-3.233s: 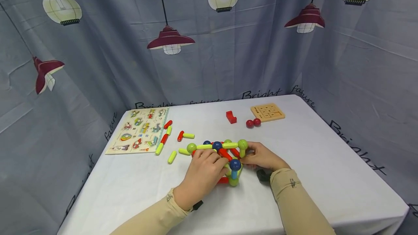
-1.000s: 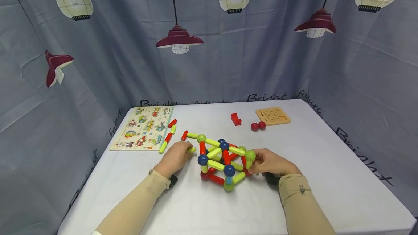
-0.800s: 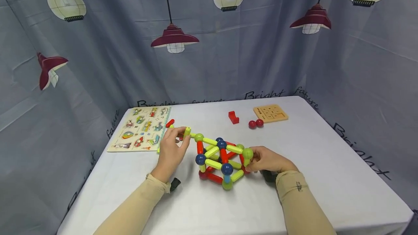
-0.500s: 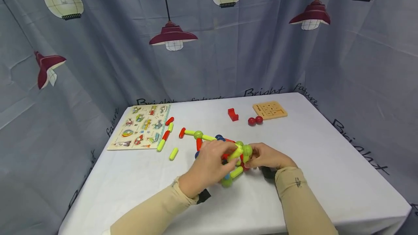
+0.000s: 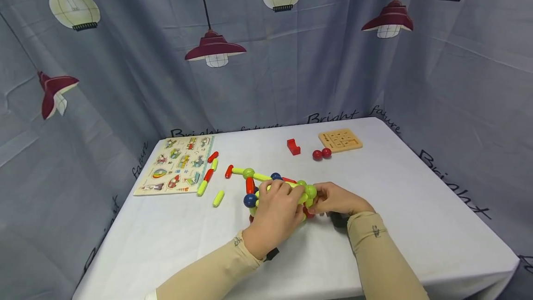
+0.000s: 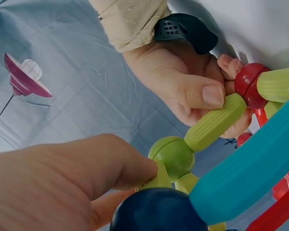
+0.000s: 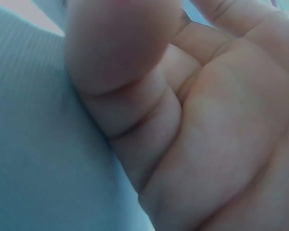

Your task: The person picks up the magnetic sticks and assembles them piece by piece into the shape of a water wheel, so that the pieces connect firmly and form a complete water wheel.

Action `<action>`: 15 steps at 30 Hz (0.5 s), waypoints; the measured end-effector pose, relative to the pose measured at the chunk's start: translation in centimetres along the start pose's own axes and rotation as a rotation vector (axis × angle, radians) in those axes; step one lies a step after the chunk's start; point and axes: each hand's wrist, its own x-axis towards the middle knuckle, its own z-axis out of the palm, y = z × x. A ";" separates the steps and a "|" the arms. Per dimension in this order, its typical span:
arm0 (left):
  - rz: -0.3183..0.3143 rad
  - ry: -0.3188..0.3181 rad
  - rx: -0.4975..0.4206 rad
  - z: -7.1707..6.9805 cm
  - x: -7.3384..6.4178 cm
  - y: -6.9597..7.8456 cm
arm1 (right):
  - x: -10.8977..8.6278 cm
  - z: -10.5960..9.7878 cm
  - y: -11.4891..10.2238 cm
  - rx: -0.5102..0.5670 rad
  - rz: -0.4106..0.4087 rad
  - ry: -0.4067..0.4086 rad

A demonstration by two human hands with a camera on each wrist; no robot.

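A frame of magnetic rods and balls stands on the table, its blue ball [image 5: 251, 200] showing left of my left hand [image 5: 272, 216]. That hand reaches over the frame and pinches a yellow-green magnetic rod [image 6: 157, 179] between thumb and finger, its end at the green ball [image 6: 172, 156]. My right hand [image 5: 341, 199] holds the right corner, thumb and fingers around another yellow-green rod [image 6: 214, 122] joining the green ball to a red ball [image 6: 251, 85]. A light-blue rod [image 6: 245, 161] crosses the left wrist view. The right wrist view shows only palm and fingers. My left hand hides the frame's front.
Loose rods lie to the left, including a single yellow-green one [image 5: 218, 198] and a red one [image 5: 229, 171]. Beyond them is a picture puzzle board [image 5: 141, 189]. Farther back are a red block [image 5: 293, 147], two red balls [image 5: 317, 155] and a wooden number board [image 5: 340, 140].
My left hand has picked up a yellow-green magnetic rod left of the frame, lifted it and carried it right to the green corner ball. My right hand has kept its hold at that corner.
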 end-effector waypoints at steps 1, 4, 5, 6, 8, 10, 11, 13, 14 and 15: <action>-0.002 -0.003 0.018 0.0 0.0 0.1 | 0.0 0.0 0.0 -0.005 0.003 0.003; -0.001 -0.008 0.045 0.2 0.0 0.2 | 0.1 0.0 0.0 -0.018 0.013 0.007; 0.000 -0.008 0.047 0.2 0.0 0.2 | 0.1 0.0 -0.1 -0.017 0.013 0.005; 0.002 -0.007 0.049 0.3 0.0 0.3 | 0.1 0.0 -0.1 -0.012 0.014 0.003; 0.006 -0.004 0.052 0.4 -0.1 0.3 | 0.0 0.0 -0.1 0.001 0.013 -0.004; 0.005 0.003 0.061 0.5 -0.1 0.4 | 0.0 0.0 -0.2 0.011 0.009 -0.010; 0.004 0.006 0.068 0.6 -0.1 0.3 | -0.1 0.0 -0.2 0.012 0.007 -0.012; 0.002 0.011 0.083 0.6 -0.1 0.4 | -0.1 0.0 -0.2 0.010 0.005 -0.010; 0.002 0.019 0.083 0.6 0.0 0.4 | -0.1 0.0 -0.2 0.008 0.004 -0.007; 0.005 0.027 0.076 0.6 0.0 0.3 | -0.1 0.0 -0.2 0.005 0.000 -0.005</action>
